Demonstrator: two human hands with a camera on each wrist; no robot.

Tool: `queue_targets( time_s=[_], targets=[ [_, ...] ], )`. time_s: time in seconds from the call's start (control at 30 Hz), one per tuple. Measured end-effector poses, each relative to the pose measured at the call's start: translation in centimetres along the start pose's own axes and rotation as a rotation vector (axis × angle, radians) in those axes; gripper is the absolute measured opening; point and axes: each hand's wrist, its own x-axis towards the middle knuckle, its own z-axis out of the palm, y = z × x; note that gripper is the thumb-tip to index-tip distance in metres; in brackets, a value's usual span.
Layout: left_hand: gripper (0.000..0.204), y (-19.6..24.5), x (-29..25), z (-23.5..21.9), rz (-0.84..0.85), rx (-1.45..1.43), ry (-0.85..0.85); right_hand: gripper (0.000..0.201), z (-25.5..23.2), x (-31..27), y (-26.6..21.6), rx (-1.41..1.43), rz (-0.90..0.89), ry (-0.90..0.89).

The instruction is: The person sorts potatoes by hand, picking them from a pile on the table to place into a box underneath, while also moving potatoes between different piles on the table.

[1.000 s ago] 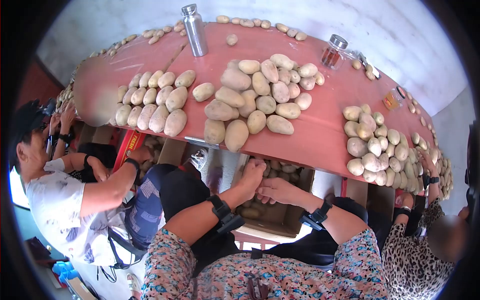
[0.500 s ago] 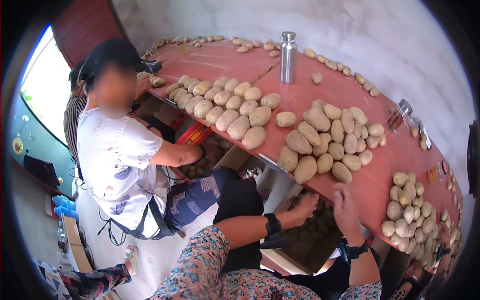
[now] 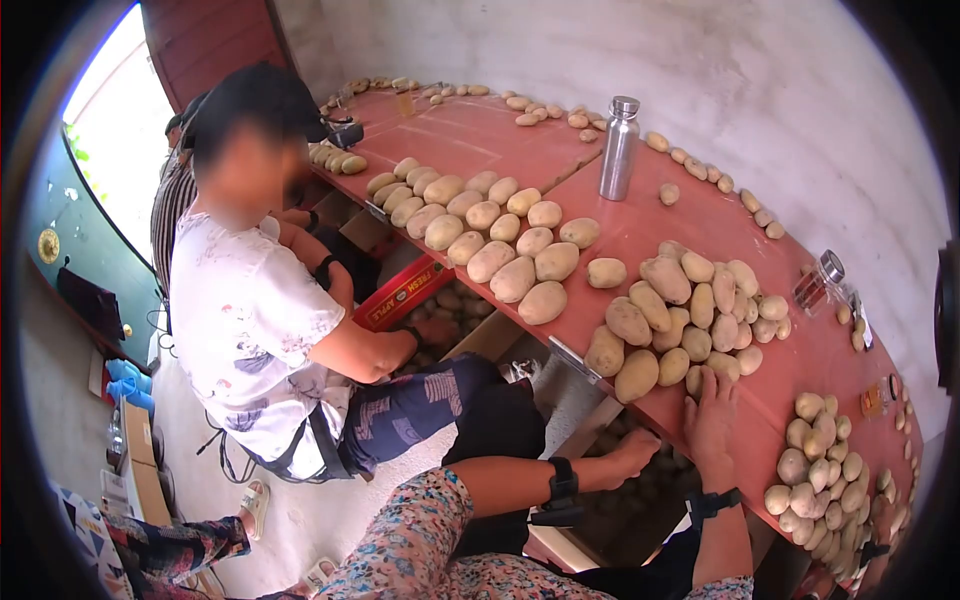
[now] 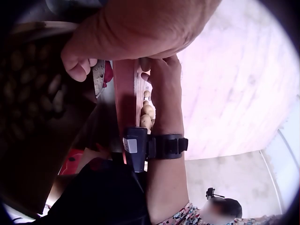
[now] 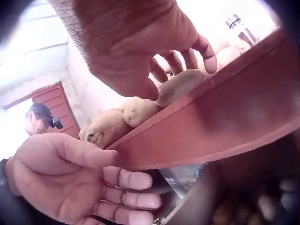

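the left hand is kept below the desk edge, fingers loosely curled and holding nothing. the right hand, half a second ago raised beside it, is now laid on the desk edge, fingers spread against the nearest potato of the pile.
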Motion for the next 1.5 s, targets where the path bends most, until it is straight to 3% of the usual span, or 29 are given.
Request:
queue_targets(
  time_s=[0.37,0.67,0.77,0.9,0.97,1.1,1.17,1.2,1.23,1.27,1.3,1.37,1.4,1.47,1.5],
  targets=[
    [0.033,-0.3,0.2,0.0,0.02,0.042,0.001,0.058,-0.8,-0.2,-0.3,-0.057,0.067,-0.147],
    [0.036,-0.2,-0.4,0.3,0.028,0.026,-0.001,0.058,0.4,-0.3,-0.2,-0.013,-0.002,0.029],
    [0.037,0.1,-0.3,0.2,0.012,0.038,-0.012,0.059,0.0,-0.5,-0.3,-0.03,-0.002,-0.046],
    [0.036,0.3,-0.4,0.1,0.024,0.025,-0.012,0.056,-0.7,-1.1,-0.6,-0.024,-0.028,-0.011],
    [0.036,0.1,0.0,0.0,0.031,0.009,-0.006,0.047,-2.4,-1.5,-2.0,0.385,-0.026,0.059],
    [0.031,0.2,1.2,-0.7,0.067,-0.102,0.033,0.037,-2.4,-4.5,-2.5,0.628,-0.097,-0.05],
    [0.03,0.2,1.5,-0.9,0.089,-0.132,0.056,0.032,-3.3,-6.0,-4.2,1.39,0.453,-0.474],
    [0.03,-0.4,2.1,-0.7,0.187,-0.107,0.2,0.032,-2.7,-7.0,-3.7,1.394,0.451,-0.473],
    [0.03,-0.6,2.0,-0.6,0.282,-0.08,0.345,0.033,-1.4,-8.0,-2.8,1.641,0.601,-0.551],
    [0.034,-0.4,2.1,-1.0,0.243,-0.018,0.315,0.034,-0.2,-9.1,-2.1,1.886,0.757,-0.628],
    [0.034,-0.4,1.9,-1.0,0.242,-0.014,0.316,0.034,1.0,-10.0,-1.5,1.89,0.758,-0.626],
    [0.036,0.0,1.3,-0.6,0.332,0.109,0.378,0.035,2.4,-11.2,-0.5,2.037,1.192,-0.7],
    [0.038,0.8,0.2,-0.4,0.329,0.078,0.33,0.035,2.1,-11.0,-0.8,2.04,1.192,-0.692],
    [0.039,1.5,-1.3,0.5,0.286,0.086,0.341,0.035,1.3,-10.3,-1.8,1.905,1.35,-0.412],
    [0.04,1.6,-1.5,0.8,0.243,0.091,0.359,0.035,1.3,-10.0,-1.5,1.904,1.351,-0.404]
  ],
)
